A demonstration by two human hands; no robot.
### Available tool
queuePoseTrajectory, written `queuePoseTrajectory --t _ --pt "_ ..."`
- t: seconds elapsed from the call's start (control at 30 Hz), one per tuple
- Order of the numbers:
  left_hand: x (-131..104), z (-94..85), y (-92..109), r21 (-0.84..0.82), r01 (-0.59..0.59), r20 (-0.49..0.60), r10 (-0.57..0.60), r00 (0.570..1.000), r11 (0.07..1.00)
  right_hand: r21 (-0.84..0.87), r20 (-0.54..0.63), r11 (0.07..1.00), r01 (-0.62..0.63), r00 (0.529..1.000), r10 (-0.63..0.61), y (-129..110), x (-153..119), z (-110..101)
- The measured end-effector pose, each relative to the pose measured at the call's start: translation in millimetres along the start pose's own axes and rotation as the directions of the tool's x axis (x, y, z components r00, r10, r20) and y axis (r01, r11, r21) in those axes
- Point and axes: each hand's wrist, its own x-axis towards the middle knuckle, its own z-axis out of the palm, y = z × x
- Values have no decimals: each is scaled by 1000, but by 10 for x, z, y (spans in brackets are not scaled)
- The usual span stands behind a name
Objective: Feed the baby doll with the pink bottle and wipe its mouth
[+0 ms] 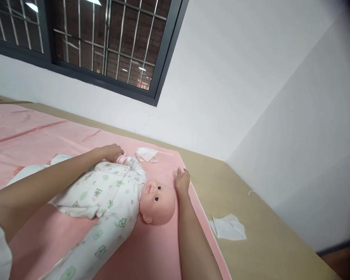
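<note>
A baby doll [157,202] lies on its back on a pink blanket [151,249], its head toward the right. It wears a white suit [90,190] with green animal prints. My left hand [113,152] reaches across the doll's body and is closed around a clear bottle with a pink collar [122,158], which looks like a baby bottle, by the doll's far arm. Beyond the doll's head, near the blanket's right edge, my right hand [182,181] has its fingers curled by a small clear, pinkish thing, too faint to name.
A folded white cloth or tissue [146,154] lies on the blanket behind the doll. Another white tissue [229,227] rests on the tan surface [268,241] at right. White walls [221,77] and a barred window [105,42] bound the far side.
</note>
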Motion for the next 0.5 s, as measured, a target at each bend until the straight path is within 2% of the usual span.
queuePoseTrajectory --t 0.1,0.23,0.37,0.5 --pt "-6 -10 -130 2 -4 8 4 1000 1000 4 -5 1000 -8 1000 8 44 24 20" --pt "-38 2 -295 -57 56 -30 -58 998 997 2 -4 1000 -14 1000 14 79 42 28" --pt "-113 -5 -472 -179 132 -98 -151 984 975 -10 6 1000 -15 1000 15 75 44 19" --pt "-230 -6 -679 -325 233 -125 -286 950 916 -20 12 1000 -13 1000 13 59 47 15"
